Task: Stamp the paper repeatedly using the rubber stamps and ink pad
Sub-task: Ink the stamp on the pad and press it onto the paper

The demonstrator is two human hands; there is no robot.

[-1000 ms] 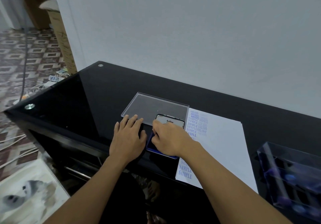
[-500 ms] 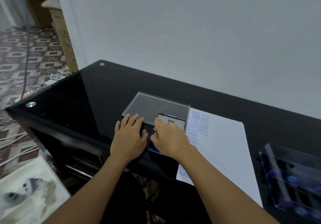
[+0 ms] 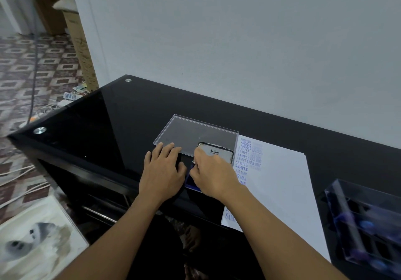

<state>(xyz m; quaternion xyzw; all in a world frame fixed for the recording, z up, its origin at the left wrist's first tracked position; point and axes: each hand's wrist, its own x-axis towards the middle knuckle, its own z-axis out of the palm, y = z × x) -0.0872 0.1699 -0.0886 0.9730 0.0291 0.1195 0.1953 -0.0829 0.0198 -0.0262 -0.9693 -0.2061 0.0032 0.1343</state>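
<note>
My right hand (image 3: 213,174) is closed over the blue ink pad (image 3: 190,182), pinching a small rubber stamp (image 3: 193,162) that is almost wholly hidden under the fingers. The pad's raised lid (image 3: 217,152) reads "Artline". My left hand (image 3: 161,171) lies flat on the black table just left of the pad, fingers apart and holding nothing. Right of the pad lies the white paper (image 3: 280,182), with blue stamped words down its left edge.
A clear plastic lid (image 3: 195,131) lies flat behind the pad. At the far right stands a clear box of stamps (image 3: 366,225). The glossy black table (image 3: 104,116) ends at the left, with cables and tiled floor beyond it. A grey wall runs close behind.
Both hands have stayed almost in place over the pad; my right hand's fingers have shifted slightly. The view has drifted a little.
</note>
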